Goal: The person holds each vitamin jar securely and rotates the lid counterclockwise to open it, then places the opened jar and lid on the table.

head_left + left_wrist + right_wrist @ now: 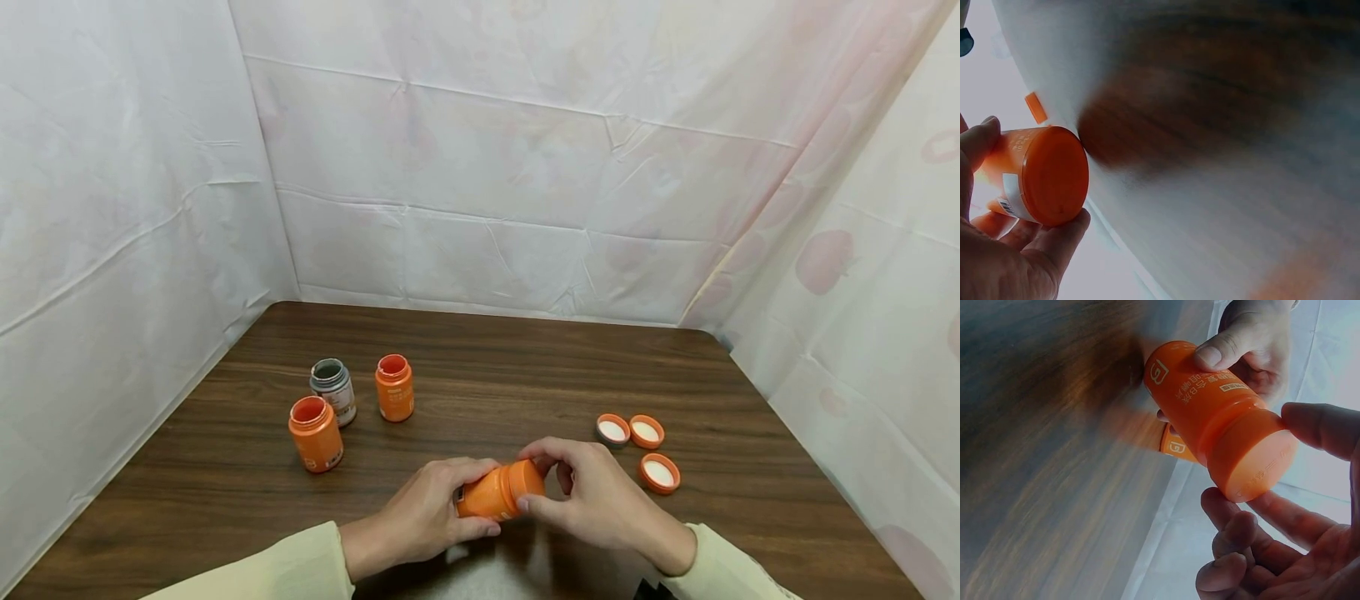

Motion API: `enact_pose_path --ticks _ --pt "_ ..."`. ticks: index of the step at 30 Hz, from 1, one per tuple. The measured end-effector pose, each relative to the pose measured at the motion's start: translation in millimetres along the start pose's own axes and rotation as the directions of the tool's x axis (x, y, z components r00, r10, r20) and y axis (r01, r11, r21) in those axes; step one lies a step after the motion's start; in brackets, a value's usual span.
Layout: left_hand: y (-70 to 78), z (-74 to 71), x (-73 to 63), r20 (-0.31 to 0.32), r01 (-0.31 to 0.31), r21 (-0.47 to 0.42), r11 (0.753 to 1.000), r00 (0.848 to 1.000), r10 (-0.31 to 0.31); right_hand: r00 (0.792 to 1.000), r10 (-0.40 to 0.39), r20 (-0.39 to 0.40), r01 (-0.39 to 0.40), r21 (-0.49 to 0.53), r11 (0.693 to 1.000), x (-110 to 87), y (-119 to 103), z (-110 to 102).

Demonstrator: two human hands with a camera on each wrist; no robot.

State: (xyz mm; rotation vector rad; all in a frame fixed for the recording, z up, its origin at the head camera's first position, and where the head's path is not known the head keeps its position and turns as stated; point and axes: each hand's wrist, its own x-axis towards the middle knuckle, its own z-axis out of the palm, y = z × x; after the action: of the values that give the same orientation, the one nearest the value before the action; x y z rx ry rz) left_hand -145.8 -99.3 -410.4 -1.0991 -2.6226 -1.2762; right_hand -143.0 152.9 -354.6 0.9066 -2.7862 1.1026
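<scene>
An orange pill bottle [486, 497] lies tilted sideways between my hands, just above the table's near part. My left hand [427, 508] grips its body near the base, thumb on one side and fingers on the other. On its neck sits an orange cap [1250, 456], which my right hand [596, 496] pinches at the rim between thumb and fingers. In the left wrist view the bottle's round base [1057, 176] faces the camera. The right wrist view shows white lettering on the bottle's side.
Two uncapped orange bottles [317, 437] [394, 390] and an uncapped grey bottle [341, 398] stand at the left. Three loose caps [613, 430] [647, 432] [659, 473] lie inside up, right of my right hand. White sheeting [480, 167] encloses the wooden table [510, 367].
</scene>
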Motion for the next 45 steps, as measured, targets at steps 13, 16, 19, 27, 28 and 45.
enact_pose_path --ticks 13,16,19,27,28,45 --pt "2.2 -1.9 0.8 0.009 -0.002 -0.020 1.000 1.000 0.002 0.994 -0.104 -0.039 0.102 -0.043 0.994 -3.2 -3 -3" --pt "2.2 -2.6 1.2 0.008 0.004 -0.025 1.000 1.000 -0.003 0.993 -0.110 -0.047 0.108 -0.044 0.993 -3.3 -3 -3" --pt "2.3 -2.9 1.3 0.007 0.010 -0.024 1.000 1.000 -0.009 0.993 -0.106 -0.047 0.104 -0.044 0.994 -3.6 -3 -4" --pt "2.9 -3.3 1.5 -0.003 0.025 -0.019 1.000 1.000 -0.025 0.993 -0.104 -0.057 0.102 -0.034 0.994 -3.9 -5 -7" --pt "3.1 -3.4 1.5 -0.003 0.027 -0.019 0.999 1.000 -0.027 0.993 -0.103 -0.059 0.102 -0.034 0.994 -4.1 -5 -7" --pt "4.2 -6.1 2.3 -0.028 0.026 -0.032 0.999 0.999 -0.027 0.991 -0.101 -0.085 0.099 -0.031 0.995 -5.7 0 -11"
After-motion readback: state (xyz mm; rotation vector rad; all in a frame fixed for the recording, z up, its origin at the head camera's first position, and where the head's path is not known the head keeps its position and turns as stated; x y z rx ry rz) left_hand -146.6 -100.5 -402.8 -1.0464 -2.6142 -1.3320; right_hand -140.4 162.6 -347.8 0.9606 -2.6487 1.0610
